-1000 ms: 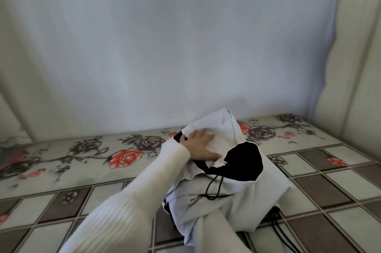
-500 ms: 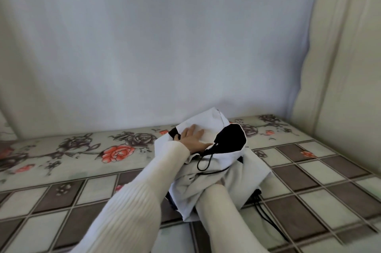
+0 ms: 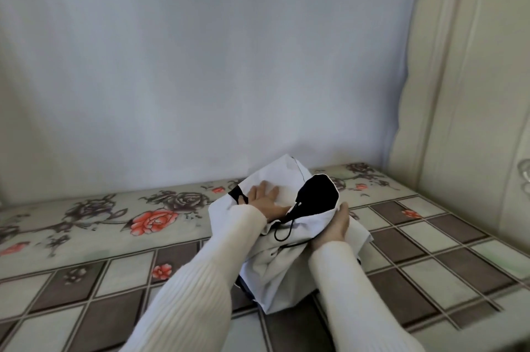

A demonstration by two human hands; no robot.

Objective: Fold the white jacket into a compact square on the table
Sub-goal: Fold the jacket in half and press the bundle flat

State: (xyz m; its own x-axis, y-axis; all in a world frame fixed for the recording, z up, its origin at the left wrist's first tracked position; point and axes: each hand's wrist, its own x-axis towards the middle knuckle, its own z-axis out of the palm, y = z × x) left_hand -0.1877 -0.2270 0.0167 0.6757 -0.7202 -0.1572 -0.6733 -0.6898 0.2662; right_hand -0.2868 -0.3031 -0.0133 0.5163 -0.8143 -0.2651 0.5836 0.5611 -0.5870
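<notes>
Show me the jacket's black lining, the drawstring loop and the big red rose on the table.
black lining [image 3: 317, 198], head view, middle of the dark patch.
drawstring [image 3: 282, 232], head view, on the hanging black loop.
red rose [image 3: 153, 221], head view, centre of the flower print on the tablecloth.
</notes>
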